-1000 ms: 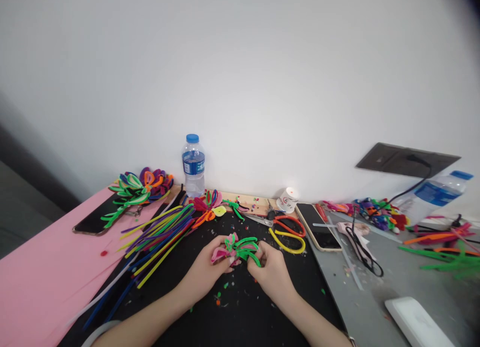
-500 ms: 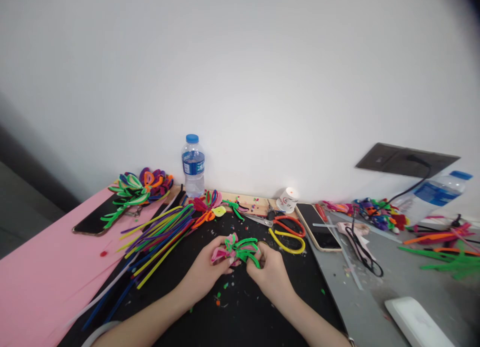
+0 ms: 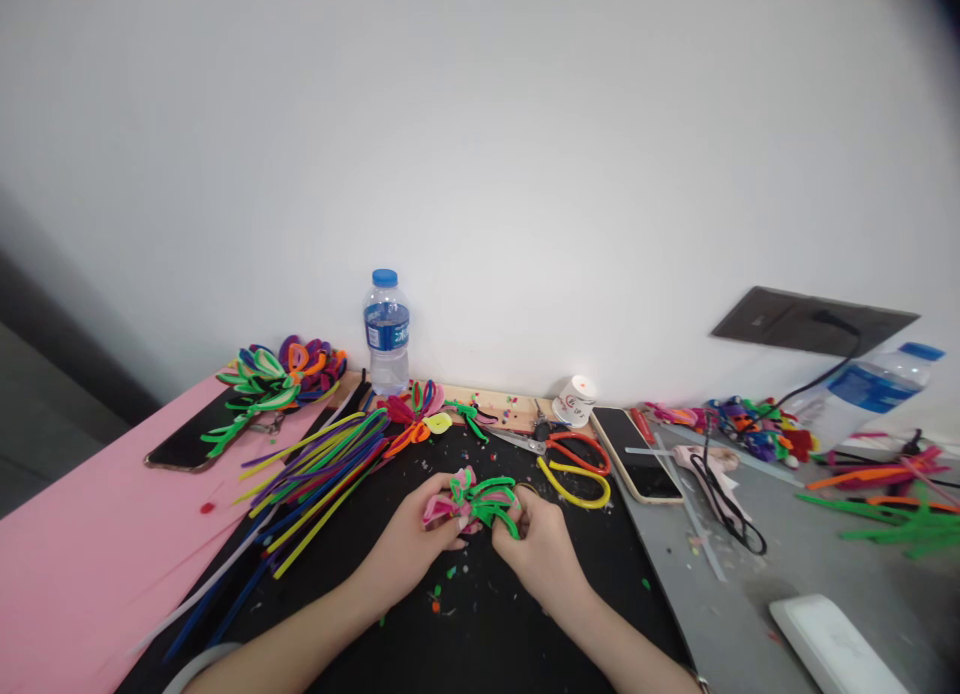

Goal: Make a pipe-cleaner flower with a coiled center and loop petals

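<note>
A pink and green pipe-cleaner flower is held between both hands above the black mat. My left hand is closed on its pink side, with the thumb near the middle. The fingers of my right hand pinch the green loops at the other side. Fingertips hide part of the flower's edges. Left of the hands lies a bundle of coloured pipe cleaners. Scissors with red and yellow handles rest beyond my right hand.
A water bottle and a paper cup stand by the wall. Phones lie left and right. Finished loops sit at the back left. On the grey surface are a white device and green pipe cleaners.
</note>
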Motion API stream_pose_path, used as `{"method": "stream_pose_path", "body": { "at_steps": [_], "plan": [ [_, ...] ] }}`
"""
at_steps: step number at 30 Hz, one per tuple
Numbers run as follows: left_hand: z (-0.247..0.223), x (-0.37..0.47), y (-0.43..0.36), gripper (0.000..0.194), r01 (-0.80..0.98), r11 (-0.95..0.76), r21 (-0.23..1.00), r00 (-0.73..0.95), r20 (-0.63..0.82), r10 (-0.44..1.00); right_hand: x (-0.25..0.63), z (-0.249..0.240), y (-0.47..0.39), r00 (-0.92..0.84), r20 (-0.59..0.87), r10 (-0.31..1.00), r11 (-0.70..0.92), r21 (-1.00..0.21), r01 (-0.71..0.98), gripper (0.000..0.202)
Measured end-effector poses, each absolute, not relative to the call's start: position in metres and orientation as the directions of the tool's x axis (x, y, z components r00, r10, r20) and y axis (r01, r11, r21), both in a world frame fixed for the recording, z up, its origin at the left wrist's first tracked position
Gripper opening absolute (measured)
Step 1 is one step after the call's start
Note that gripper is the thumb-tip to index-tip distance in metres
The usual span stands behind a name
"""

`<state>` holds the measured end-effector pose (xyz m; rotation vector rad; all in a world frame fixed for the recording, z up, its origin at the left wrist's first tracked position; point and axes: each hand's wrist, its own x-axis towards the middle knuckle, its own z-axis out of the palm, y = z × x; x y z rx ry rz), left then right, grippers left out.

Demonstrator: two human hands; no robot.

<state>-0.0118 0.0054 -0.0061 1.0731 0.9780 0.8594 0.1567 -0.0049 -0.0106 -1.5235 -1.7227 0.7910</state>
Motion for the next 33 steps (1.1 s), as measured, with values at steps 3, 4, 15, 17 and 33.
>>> {"method": "stream_pose_path", "body": {
  "at_steps": [3,4,15,17,33],
  "plan": [
    [-0.004,-0.011,0.005,0.032,-0.089,0.253,0.963,0.334,-0.21,0.919,0.157,-0.011,-0.004,-0.071,0.103,0.992,0.125,-0.812,0.57,0.016],
    [-0.003,-0.011,0.005,0.033,-0.087,0.252,0.964,0.332,-0.211,0.919,0.156,-0.011,-0.004,-0.071,0.105,0.992,0.126,-0.813,0.568,0.015],
    [-0.001,-0.01,0.005,0.035,-0.046,0.296,0.954,0.274,-0.273,0.922,0.155,-0.011,-0.006,-0.07,0.105,0.992,0.126,-0.83,0.544,0.022],
    [0.001,-0.01,0.005,0.035,-0.039,0.307,0.951,0.269,-0.286,0.92,0.155,-0.01,-0.007,-0.072,0.104,0.992,0.127,-0.827,0.547,0.022],
    [0.005,-0.012,0.005,0.036,-0.152,0.292,0.944,0.247,-0.25,0.936,0.155,0.002,-0.008,-0.139,0.06,0.989,0.12,-0.869,0.48,0.021]
  ]
}}
